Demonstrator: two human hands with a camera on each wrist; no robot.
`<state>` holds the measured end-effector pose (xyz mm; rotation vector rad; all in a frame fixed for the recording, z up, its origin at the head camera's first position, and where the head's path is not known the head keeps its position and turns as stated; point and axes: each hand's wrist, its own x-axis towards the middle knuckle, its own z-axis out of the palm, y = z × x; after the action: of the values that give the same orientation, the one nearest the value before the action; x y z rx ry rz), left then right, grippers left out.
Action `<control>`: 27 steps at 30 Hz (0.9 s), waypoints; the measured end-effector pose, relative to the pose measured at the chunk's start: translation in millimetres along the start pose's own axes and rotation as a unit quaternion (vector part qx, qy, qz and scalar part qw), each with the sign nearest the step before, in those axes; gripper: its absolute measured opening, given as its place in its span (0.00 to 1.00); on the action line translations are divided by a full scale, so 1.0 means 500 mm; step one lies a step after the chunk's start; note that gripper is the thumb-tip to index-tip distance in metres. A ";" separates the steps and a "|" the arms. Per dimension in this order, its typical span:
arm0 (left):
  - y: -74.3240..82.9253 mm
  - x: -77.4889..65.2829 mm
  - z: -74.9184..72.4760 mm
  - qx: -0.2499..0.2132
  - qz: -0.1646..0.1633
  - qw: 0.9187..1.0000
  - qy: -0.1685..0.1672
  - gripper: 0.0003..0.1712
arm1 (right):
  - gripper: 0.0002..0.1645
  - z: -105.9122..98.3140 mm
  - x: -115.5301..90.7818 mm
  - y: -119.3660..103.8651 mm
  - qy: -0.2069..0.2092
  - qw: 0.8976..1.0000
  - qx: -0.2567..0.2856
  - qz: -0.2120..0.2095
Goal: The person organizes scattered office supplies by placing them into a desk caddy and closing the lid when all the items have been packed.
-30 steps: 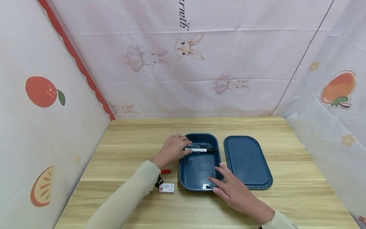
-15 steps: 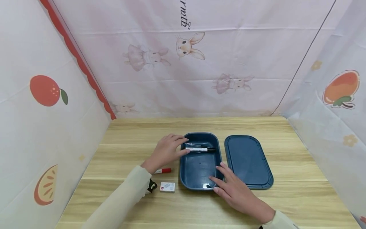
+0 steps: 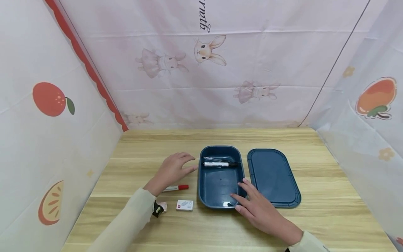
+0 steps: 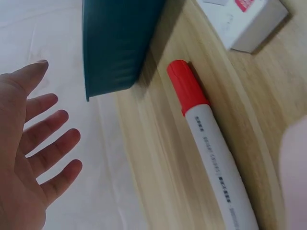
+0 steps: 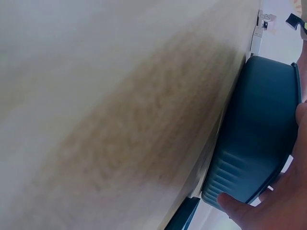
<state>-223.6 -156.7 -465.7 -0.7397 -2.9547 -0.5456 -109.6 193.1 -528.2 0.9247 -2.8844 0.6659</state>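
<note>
In the head view, my left hand is just left of the dark blue plastic box, fingers spread and holding nothing. The left wrist view shows its palm and separated fingers near the box wall. Inside the box, across its far part, lie a white marker with a black cap and a slim clear pen. My right hand rests over the box's near right corner, some fingers across the rim. A red-capped white marker lies left of the box, partly behind the left wrist.
A small white printed carton lies by the box's near left corner. The matching blue lid lies flat to the right. A small pinkish item is partly hidden by the left wrist. Printed cloth walls stand behind and on both sides.
My left hand has drawn back left out of the box, leaving the black-capped marker inside. More of the red-capped marker now shows. The right hand stays in place.
</note>
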 end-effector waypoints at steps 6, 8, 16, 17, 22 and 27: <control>-0.024 -0.015 -0.001 0.004 -0.008 1.000 0.006 0.24 | 0.26 -0.005 0.000 -0.001 -0.014 1.000 0.006 0.012; -0.034 -0.020 0.000 0.006 -0.008 1.000 0.011 0.23 | 0.27 -0.008 -0.001 -0.001 -0.016 1.000 0.006 0.016; -0.077 -0.059 0.015 -0.002 -0.032 0.999 0.005 0.23 | 0.27 -0.006 -0.005 0.003 -0.023 1.000 0.006 0.017; -0.083 -0.064 0.017 -0.002 -0.032 0.999 0.007 0.23 | 0.27 -0.005 -0.004 0.003 -0.023 1.000 0.007 0.016; -0.109 -0.084 0.021 0.000 -0.031 0.999 0.011 0.22 | 0.27 -0.004 0.000 0.000 -0.026 1.000 0.009 0.012; -0.129 -0.110 0.012 -0.036 -0.068 0.997 0.001 0.23 | 0.27 -0.005 0.001 -0.003 -0.029 0.999 0.006 0.013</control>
<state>-204.9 -232.4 -499.6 -0.5458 -3.0137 -0.6650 -109.5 192.5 -525.4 0.9255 -2.9506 0.6687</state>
